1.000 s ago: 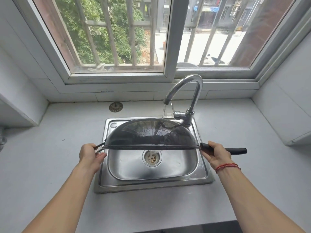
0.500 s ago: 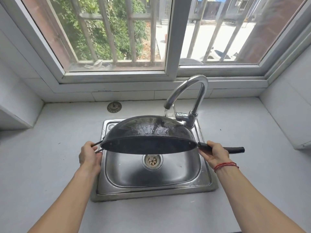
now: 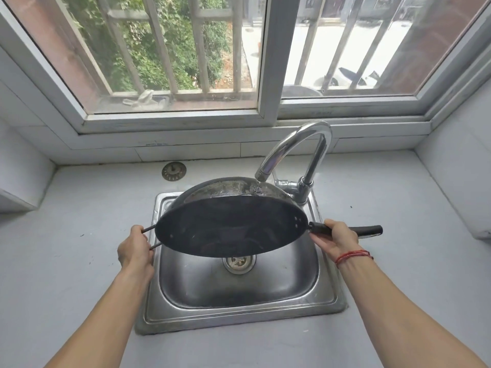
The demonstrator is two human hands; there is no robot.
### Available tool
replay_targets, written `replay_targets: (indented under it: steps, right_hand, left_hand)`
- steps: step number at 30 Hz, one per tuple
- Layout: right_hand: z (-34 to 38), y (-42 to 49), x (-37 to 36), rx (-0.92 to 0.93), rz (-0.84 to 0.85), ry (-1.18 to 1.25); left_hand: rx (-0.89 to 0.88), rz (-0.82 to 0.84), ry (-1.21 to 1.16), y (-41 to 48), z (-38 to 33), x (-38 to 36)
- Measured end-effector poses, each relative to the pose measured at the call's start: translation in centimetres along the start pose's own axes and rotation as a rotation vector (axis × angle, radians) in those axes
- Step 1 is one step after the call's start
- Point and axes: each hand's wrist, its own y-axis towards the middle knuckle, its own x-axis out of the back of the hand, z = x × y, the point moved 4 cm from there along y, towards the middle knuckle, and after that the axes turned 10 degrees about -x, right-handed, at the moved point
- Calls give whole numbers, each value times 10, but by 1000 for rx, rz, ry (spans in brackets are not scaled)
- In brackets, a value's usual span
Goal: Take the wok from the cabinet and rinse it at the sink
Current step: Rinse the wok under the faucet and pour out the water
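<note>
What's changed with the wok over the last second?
The wok has tipped, its opening turning toward the person; it was edge-on before. Grips unchanged: left hand on the wire loop handle, right hand on the long handle. It stays over the sink, under the faucet.

Faucet [image 3: 297, 152] right above wok [image 3: 228, 227] — flanking counter [image 3: 66, 235] open

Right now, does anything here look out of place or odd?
A round metal strainer lies on the counter behind the sink, not in its drain. The wok is tilted, which just suits rinsing.
</note>
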Motion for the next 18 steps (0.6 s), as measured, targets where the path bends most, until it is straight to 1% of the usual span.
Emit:
replay_targets:
  steps: [6,18]
  right_hand:
    - [1,8,-8,-24,37,4]
    - [1,18,-22,-36,58,-9]
  left_hand:
    - [9,-33,6,3,-6,-4]
    - [56,-70,6,1,-12,1]
